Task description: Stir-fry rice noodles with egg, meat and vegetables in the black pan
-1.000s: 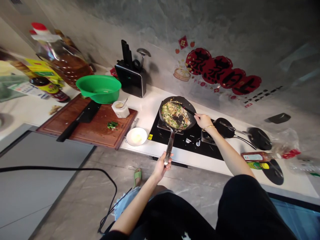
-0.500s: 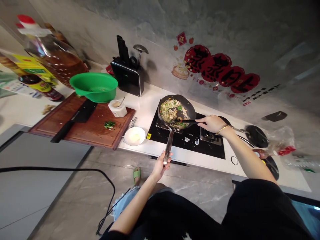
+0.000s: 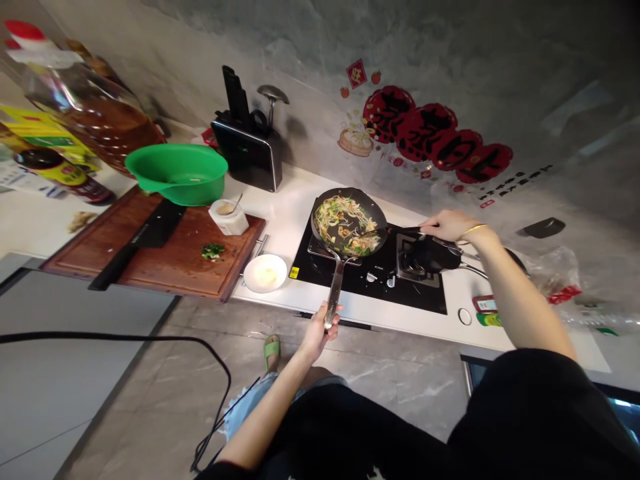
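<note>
A dark frying pan [image 3: 320, 208] full of noodles and greens [image 3: 347, 223] sits on the left burner of the black stove [image 3: 380, 283]. My left hand [image 3: 320, 327] is closed round the end of the pan's long metal handle [image 3: 334, 290]. My right hand [image 3: 447, 225] is closed on the handle of a black spatula [image 3: 395, 231], whose blade rests in the food at the pan's right side. A gold bangle shows on that wrist.
Left of the stove lie a small white dish [image 3: 265, 273] and a wooden cutting board [image 3: 125, 257] with a cleaver [image 3: 135, 243], chopped greens, a small cup [image 3: 227, 217] and a green bowl [image 3: 176, 173]. A knife block [image 3: 247, 150] stands behind. Bottles and bags sit at far right.
My right hand has swung out to the right and upward, drawing the spatula across the pan. The left hand has kept its grip on the pan handle.
</note>
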### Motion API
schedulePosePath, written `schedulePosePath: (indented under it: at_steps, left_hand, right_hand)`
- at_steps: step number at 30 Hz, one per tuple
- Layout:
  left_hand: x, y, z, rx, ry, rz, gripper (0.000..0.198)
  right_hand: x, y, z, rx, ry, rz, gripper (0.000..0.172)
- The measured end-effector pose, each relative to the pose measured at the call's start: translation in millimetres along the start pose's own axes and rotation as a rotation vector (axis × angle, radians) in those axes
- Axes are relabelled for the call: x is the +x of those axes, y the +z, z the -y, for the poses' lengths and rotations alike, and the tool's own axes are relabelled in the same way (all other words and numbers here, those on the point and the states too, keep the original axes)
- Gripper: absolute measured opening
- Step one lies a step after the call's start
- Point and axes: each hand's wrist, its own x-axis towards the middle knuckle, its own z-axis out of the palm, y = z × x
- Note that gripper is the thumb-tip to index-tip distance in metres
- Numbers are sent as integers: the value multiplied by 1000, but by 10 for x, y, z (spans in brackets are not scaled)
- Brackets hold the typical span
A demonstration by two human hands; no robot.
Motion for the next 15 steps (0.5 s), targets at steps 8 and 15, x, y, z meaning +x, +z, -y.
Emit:
schedulePosePath:
  at_steps: [8,15]
  left_hand:
    - [-18,22,-21,12,-6,-11,50]
    - [-19,22,-23,22,6,1,50]
  right_hand:
    - [-100,242,233,7,-96,74,32]
    - [444,723,697,304,-28,-200,36]
